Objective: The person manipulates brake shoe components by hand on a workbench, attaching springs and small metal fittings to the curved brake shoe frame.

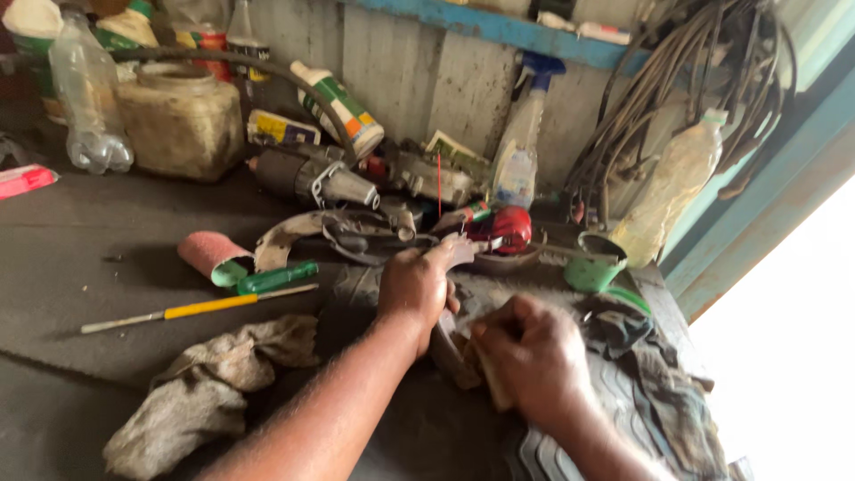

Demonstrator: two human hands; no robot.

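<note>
1. The curved metal part (450, 343) (looks like a brake shoe, though that's a guess) is pinned on the dark workbench (98, 258) between the two hands, near the bench's front right side.
2. Grip state: the left hand (414, 285) is clamped over the part's upper end, fingers wrapped round it. The right hand (533, 356) is closed on a folded tan pad (488, 374), probably sandpaper, pressed against the part's lower edge.
3. What could go wrong: the pad could be pushed off the narrow curved edge, and the knuckles would get scraped on bare metal. Nothing but the left hand is holding the part down.
4. The part could also be skated sideways into the clutter just behind it, such as the red-capped item (503, 227) and the green cup (592, 267), if too much force is put in.
5. The grey rag (200, 392) and the yellow-handled tool (200, 308) are well apart from the hands, so no snagging is expected there.
6. Hard to make out: the part's middle is covered by both hands, so its full shape can't be told. The surface being rubbed is hidden under the pad.
7. The dark ribbed thing (641, 401) under the right wrist is cut off at the bottom edge, maybe rubber or cloth. The right side is blown out by daylight.
</note>
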